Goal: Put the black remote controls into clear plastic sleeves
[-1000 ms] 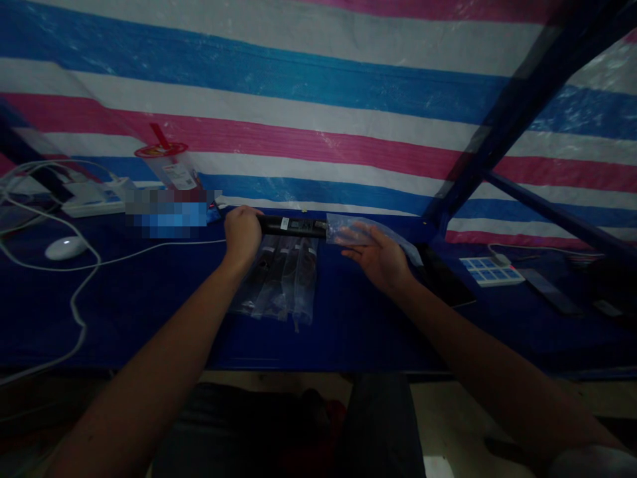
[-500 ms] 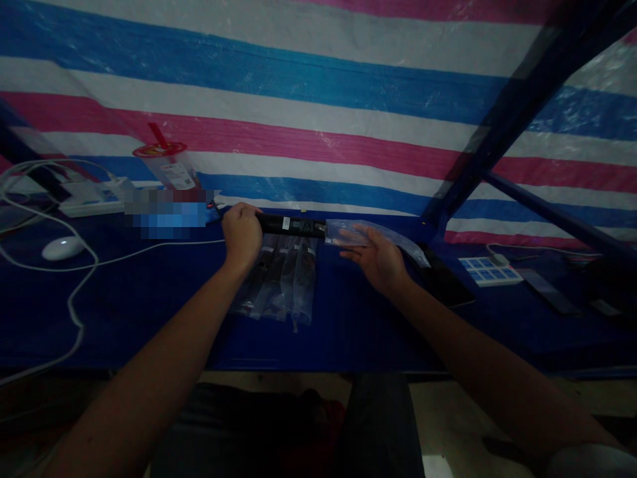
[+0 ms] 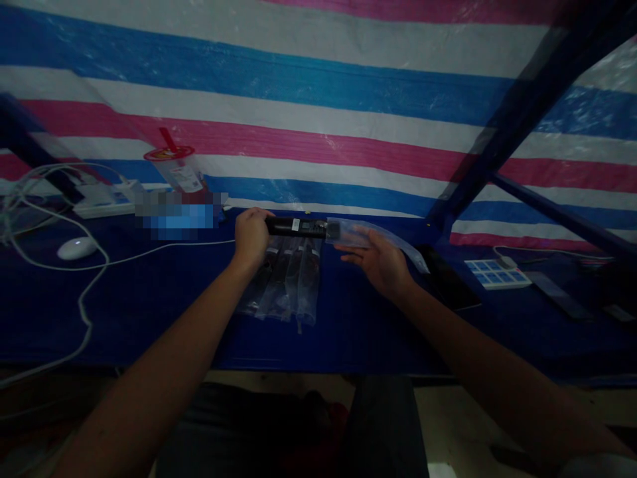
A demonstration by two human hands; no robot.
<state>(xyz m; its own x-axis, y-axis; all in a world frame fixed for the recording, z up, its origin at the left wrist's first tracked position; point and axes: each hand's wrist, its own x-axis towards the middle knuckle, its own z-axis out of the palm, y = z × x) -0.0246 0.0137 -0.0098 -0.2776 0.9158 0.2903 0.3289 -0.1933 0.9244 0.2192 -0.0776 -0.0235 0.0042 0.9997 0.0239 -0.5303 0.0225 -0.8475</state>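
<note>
My left hand (image 3: 251,236) is closed around the left end of a black rod-like device (image 3: 286,226) with a white label and printed text. The device lies level above the blue table, and its right tip sits just inside the mouth of a clear plastic bag (image 3: 411,251). My right hand (image 3: 381,260) holds this long narrow bag from below, thumb side up, with some fingers stretched out to the left. Beneath the device, several clear bags (image 3: 293,285) with dark items inside lie side by side; their upper ends are partly hidden.
A white mouse (image 3: 76,248), white cables (image 3: 82,312) and a cup with a red lid (image 3: 182,171) are at the left. At the right lie a black tablet-like slab (image 3: 450,279), a power strip (image 3: 497,274) and a grey flat object (image 3: 560,295). A striped sheet (image 3: 318,113) hangs behind.
The black device's right tip has slid slightly into the bag's mouth. My view has shifted a little, so everything appears somewhat farther right.
</note>
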